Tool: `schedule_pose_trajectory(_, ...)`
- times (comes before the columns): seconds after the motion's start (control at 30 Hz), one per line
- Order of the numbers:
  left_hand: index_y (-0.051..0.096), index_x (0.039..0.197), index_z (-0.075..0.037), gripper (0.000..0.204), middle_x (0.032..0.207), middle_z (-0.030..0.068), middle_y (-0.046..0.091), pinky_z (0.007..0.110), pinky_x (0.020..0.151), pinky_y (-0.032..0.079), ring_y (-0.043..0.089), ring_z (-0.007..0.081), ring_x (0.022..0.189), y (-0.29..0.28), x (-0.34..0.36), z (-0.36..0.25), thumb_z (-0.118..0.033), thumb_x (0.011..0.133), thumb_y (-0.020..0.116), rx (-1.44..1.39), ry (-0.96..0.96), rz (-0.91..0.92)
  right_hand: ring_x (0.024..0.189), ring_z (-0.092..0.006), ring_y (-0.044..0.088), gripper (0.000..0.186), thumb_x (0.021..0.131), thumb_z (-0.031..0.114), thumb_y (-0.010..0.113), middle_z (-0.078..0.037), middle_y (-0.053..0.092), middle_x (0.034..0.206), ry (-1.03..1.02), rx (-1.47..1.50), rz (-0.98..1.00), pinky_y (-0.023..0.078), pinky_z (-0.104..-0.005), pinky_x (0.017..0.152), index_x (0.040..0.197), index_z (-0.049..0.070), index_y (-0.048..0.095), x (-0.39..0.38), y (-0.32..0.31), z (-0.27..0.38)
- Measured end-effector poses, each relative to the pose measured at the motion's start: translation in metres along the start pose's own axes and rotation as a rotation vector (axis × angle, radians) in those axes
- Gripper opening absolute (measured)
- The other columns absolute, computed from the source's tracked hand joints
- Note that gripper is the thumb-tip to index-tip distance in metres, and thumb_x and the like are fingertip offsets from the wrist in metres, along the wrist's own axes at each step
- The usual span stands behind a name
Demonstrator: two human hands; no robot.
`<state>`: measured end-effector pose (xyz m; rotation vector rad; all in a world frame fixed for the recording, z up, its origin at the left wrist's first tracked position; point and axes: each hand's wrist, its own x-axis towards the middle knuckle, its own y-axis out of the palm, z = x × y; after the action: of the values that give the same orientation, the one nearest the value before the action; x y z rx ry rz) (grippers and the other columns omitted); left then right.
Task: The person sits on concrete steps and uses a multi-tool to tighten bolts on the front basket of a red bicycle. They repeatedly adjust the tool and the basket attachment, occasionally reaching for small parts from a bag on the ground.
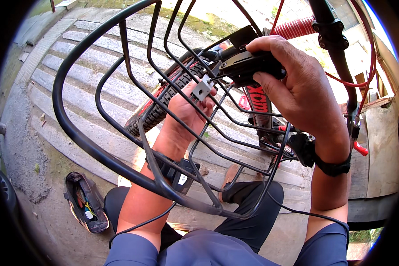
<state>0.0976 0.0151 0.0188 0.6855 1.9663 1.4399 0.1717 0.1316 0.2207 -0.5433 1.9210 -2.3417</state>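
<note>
A black wire basket (58,95) is at the front of a bicycle, its bars crossing in front of my left forearm. Behind these bars, my left hand (190,106) is closed with its fingers around a small silver metal bracket (202,88) that has a hole in its face. My right hand (297,80) grips a black folding multi-tool (252,68) from above, thumb on the near side. A thin dark shaft runs from the tool toward the bracket; whether it sits in a bolt is too small to tell. The knobbly front tyre (181,82) shows beyond my left hand.
The black handlebar (341,57), with red cables (359,84) around it, rises at the right beside a red coil spring (295,29). An open black tool bag (86,201) lies on the ridged concrete at lower left. Wooden boards (383,146) stand at far right.
</note>
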Motion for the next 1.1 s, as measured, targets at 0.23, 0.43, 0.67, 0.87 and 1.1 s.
schedule_pose_trajectory(0.23, 0.054, 0.096, -0.009, 0.026, 0.081, 0.0075, 0.061, 0.018, 0.051, 0.042, 0.052, 0.0093, 0.060, -0.009, 0.001, 0.000, -0.033, 0.099, 0.048, 0.019, 0.015, 0.066, 0.085, -0.0115, 0.060, 0.036, 0.083, -0.008, 0.060, -0.007, 0.060, 0.099, 0.057, 0.097, -0.025, 0.049, -0.0234, 0.073, 0.117, 0.003, 0.055, -0.001, -0.009, 0.003)
schedule_pose_trajectory(0.43, 0.056, 0.094, -0.008, 0.025, 0.076, 0.0041, 0.058, 0.018, 0.046, 0.038, 0.051, 0.0088, 0.059, -0.007, -0.004, 0.001, -0.031, 0.099, 0.047, 0.095, 0.019, -0.026, 0.087, -0.0089, 0.057, 0.036, 0.085, -0.008, 0.057, -0.005, 0.057, 0.105, 0.168, 0.280, -0.092, 0.050, -0.0219, 0.071, 0.119, 0.003, 0.055, -0.016, -0.016, 0.011)
schedule_pose_trajectory(0.67, 0.054, 0.093, -0.011, 0.017, 0.077, 0.0026, 0.060, 0.019, 0.041, 0.035, 0.050, 0.0086, 0.056, -0.009, -0.026, -0.005, -0.025, 0.098, 0.047, 0.035, 0.016, -0.186, 0.088, -0.0112, 0.059, 0.037, 0.086, -0.005, 0.056, -0.008, 0.058, 0.107, 0.243, 0.472, -0.244, 0.052, -0.0238, 0.071, 0.122, -0.001, 0.050, -0.050, -0.028, 0.029)
schedule_pose_trajectory(0.87, 0.056, 0.092, -0.008, 0.021, 0.075, 0.0019, 0.056, 0.022, 0.044, 0.033, 0.048, 0.0098, 0.057, -0.017, -0.059, -0.002, -0.026, 0.098, 0.049, 0.088, 0.081, -0.250, 0.086, -0.0075, 0.055, 0.039, 0.078, -0.005, 0.062, -0.004, 0.058, 0.105, 0.376, 0.669, -0.378, 0.045, -0.0203, 0.073, 0.116, 0.001, 0.055, -0.090, -0.029, 0.051)
schedule_pose_trajectory(1.1, 0.057, 0.093, -0.008, 0.014, 0.080, 0.0047, 0.061, 0.024, 0.055, 0.045, 0.055, 0.0138, 0.066, -0.026, -0.106, -0.009, -0.021, 0.095, 0.053, 0.100, 0.212, -0.365, 0.084, -0.0112, 0.058, 0.037, 0.077, -0.007, 0.064, -0.007, 0.058, 0.103, 0.392, 0.776, -0.421, 0.050, -0.0249, 0.075, 0.113, -0.001, 0.054, -0.134, -0.024, 0.079)
